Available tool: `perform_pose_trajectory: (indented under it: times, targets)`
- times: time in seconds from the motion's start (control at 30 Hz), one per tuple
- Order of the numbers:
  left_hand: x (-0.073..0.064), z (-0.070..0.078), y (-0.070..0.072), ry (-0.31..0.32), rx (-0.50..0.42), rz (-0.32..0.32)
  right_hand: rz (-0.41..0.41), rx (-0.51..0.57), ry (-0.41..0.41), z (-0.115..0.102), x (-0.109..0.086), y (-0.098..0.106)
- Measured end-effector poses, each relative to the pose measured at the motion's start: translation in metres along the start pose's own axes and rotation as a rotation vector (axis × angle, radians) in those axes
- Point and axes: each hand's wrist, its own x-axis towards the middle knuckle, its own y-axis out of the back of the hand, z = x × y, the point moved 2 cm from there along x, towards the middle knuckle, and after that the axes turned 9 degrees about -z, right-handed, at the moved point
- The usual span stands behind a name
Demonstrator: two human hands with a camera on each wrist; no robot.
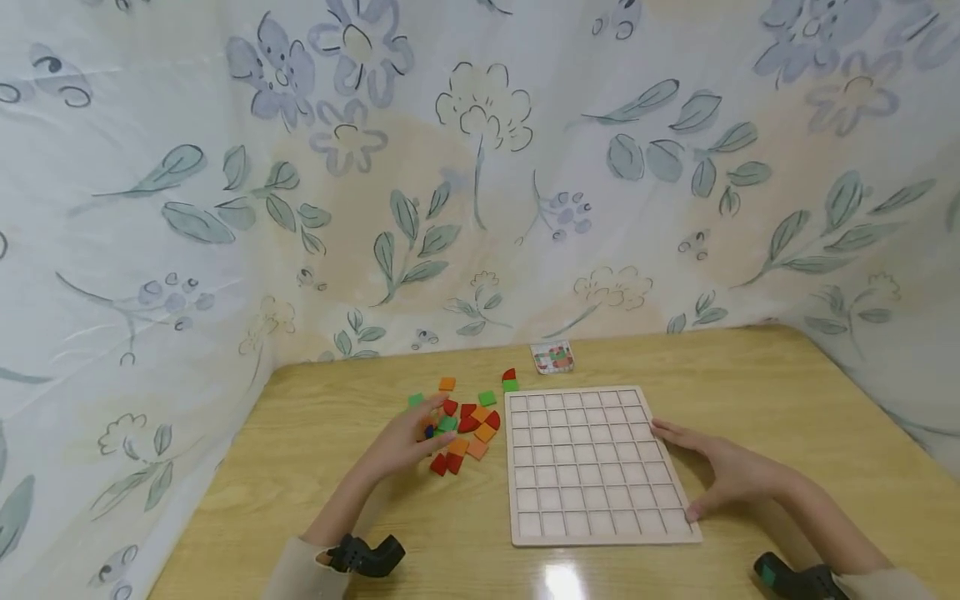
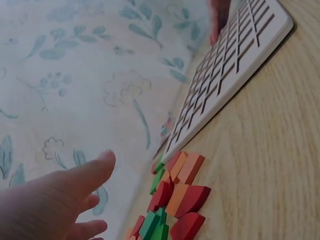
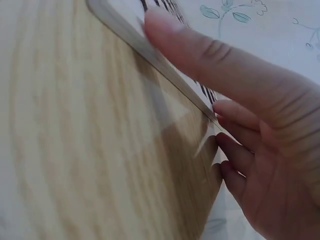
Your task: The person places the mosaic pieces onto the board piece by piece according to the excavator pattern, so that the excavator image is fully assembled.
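A white grid board lies flat on the table, its raised lines forming rows of square cells. My right hand rests against the board's right edge, thumb at the near corner and fingertips farther up the side. In the right wrist view the thumb lies over the board's rim. Left of the board, my left hand is over a loose pile of small coloured pieces, fingers spread and holding nothing. Red quarter-round pieces, orange squares and green squares make up much of the pile, part of it hidden behind the hand.
Behind the board lies a small printed card with a coloured pattern. A red piece and a green piece sit by the board's far left corner. Floral cloth hangs behind the wooden table and along its sides.
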Motion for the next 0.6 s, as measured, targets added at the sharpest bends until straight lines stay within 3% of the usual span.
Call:
perform_pose_trajectory:
  times: [0.27, 0.4, 0.6]
  targets:
    - [0.017, -0.013, 0.015, 0.153, -0.022, 0.103, -0.031, 0.095, 0.046, -0.001, 0.0, 0.004]
    - [0.025, -0.018, 0.02, 0.171, 0.031, 0.194, -0.041, 0.13, 0.037, 0.0, -0.002, 0.003]
    - [0.041, -0.031, 0.023, 0.205, 0.024, 0.225, -0.049, 0.152, 0.027, 0.002, -0.002, -0.002]
